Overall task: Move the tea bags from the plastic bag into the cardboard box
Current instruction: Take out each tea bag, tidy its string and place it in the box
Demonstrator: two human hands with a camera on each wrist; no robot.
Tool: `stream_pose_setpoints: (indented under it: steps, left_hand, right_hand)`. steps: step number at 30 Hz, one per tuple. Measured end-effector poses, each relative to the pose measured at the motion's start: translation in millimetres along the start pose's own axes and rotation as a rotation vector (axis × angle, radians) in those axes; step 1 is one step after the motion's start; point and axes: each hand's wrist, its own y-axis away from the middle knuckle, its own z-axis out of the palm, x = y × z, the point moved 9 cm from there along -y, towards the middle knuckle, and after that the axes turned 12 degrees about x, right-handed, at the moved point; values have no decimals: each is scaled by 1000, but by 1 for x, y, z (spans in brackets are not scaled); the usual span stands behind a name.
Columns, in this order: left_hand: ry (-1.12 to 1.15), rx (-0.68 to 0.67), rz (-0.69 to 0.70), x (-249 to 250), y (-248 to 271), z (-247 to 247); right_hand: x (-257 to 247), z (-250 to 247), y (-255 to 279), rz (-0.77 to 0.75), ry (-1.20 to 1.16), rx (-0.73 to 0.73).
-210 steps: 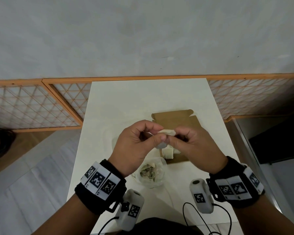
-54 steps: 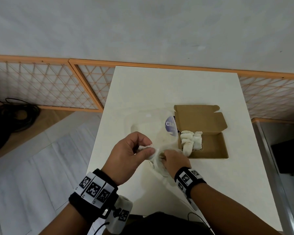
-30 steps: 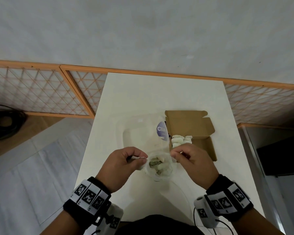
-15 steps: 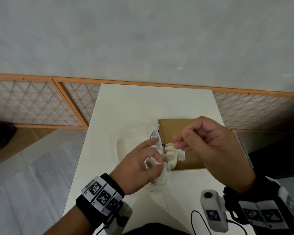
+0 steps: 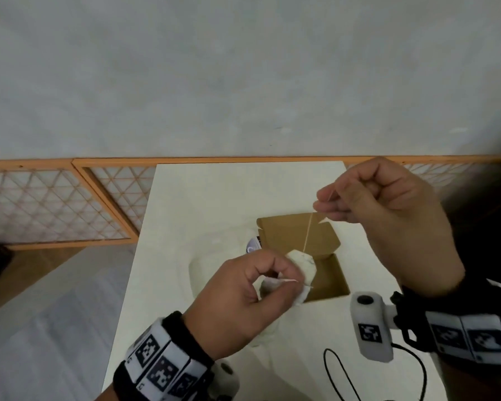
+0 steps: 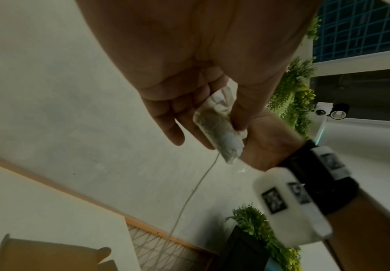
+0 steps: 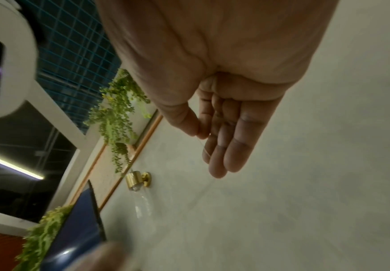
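My left hand pinches a white tea bag between thumb and fingers, above the left end of the open brown cardboard box. The left wrist view shows the same tea bag in that grip, its string trailing away. My right hand is raised above the box lid and pinches the far end of the string, which runs taut down to the tea bag. The clear plastic bag lies on the table left of the box, mostly hidden under my left hand. Tea bags in the box are hidden.
The white table stands against a grey wall, with an orange lattice screen behind it on both sides. A black cable loops on the table's near right. Grey floor lies left of the table.
My right hand has risen up and to the right, drawing the string out straight. My left hand has lifted slightly with the tea bag in its pinch.
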Motion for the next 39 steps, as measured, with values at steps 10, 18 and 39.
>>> stream_pose_setpoints:
  steps: [10,18,39]
  left_hand:
    - [-32,39,-11,2,0,-12]
    - [-37,23,-24,-3,-1,-10]
    - [-11,264,-97,-34,6,-35]
  right_hand:
    - [58,0,23,82,436,-89]
    - [42,25,56,68,197,-238]
    - [56,66,70,56,165,-450]
